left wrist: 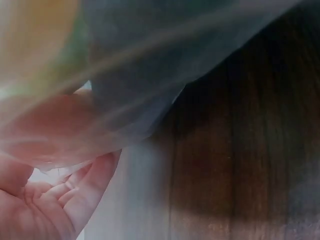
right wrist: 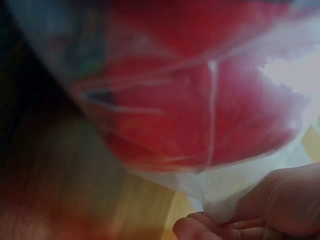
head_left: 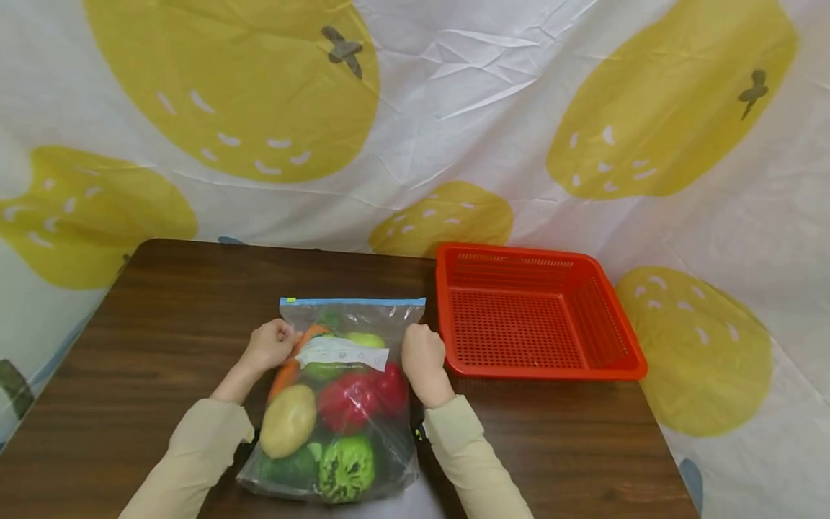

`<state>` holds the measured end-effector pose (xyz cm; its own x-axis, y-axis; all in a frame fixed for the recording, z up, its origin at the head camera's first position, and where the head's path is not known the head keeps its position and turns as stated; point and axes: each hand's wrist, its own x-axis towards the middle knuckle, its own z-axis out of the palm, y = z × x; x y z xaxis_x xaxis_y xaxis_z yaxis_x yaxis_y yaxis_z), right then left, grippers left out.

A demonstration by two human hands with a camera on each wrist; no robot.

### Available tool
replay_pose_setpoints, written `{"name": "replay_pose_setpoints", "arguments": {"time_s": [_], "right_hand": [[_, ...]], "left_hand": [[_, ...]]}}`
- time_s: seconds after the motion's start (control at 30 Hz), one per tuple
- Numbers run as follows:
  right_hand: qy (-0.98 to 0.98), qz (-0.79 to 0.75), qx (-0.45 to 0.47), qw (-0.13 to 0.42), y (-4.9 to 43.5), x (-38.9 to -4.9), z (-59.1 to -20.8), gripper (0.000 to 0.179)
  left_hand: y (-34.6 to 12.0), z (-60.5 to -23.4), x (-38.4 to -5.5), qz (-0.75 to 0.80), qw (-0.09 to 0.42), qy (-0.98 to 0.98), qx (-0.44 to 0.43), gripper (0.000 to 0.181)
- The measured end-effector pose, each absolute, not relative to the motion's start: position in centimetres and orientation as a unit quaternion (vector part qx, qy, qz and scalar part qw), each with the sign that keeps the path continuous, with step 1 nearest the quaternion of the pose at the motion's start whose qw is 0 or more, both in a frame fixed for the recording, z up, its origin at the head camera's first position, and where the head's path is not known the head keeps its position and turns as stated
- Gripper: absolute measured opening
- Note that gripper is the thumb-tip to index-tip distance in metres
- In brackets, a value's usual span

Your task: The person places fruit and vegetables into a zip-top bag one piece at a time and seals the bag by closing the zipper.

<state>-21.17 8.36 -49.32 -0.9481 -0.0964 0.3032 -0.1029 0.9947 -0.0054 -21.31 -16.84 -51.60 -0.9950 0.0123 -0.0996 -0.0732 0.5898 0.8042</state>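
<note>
A clear zip bag (head_left: 397, 461) with a blue closure strip (head_left: 353, 302) along its top stands full of produce. Through the plastic I see a red bell pepper (head_left: 350, 402), a yellowish potato-like oval (head_left: 288, 422), orange carrots (head_left: 284, 376), a mottled green vegetable (head_left: 346, 468) and other greens. My left hand (head_left: 271, 344) pinches the bag's left side below the strip. On the opposite side, my right hand (head_left: 424, 357) grips the edge, with thumb and fingers closed on the plastic in the right wrist view. A white printed label (head_left: 344, 353) crosses the bag's front.
A red perforated plastic basket (head_left: 545, 371) sits just right of the bag, close beside my right hand. Everything rests on a dark wood-grain table (head_left: 175, 324). Behind it hangs a white cloth (head_left: 415, 130) printed with large yellow fruit.
</note>
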Motion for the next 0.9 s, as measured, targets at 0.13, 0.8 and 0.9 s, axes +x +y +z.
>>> {"name": "replay_pose_setpoints", "arguments": {"time_s": [0.13, 0.8, 0.9], "right_hand": [[-0.981, 0.034, 0.07, 0.179, 8.6, -21.0, -49.6, 0.015], [-0.923, 0.221, 0.149, 0.277, 11.2, -18.2, -46.8, 0.038], [-0.911, 0.23, 0.181, 0.289, 11.2, -17.2, -45.9, 0.052]], "left_hand": [[-16.8, -52.1, -21.4, 0.463, 0.058, 0.884, -0.029, 0.02], [-15.0, -45.1, -17.9, 0.397, -0.189, 0.897, 0.05, 0.035], [-13.7, -42.5, -16.1, 0.336, -0.264, 0.895, 0.129, 0.046]]}}
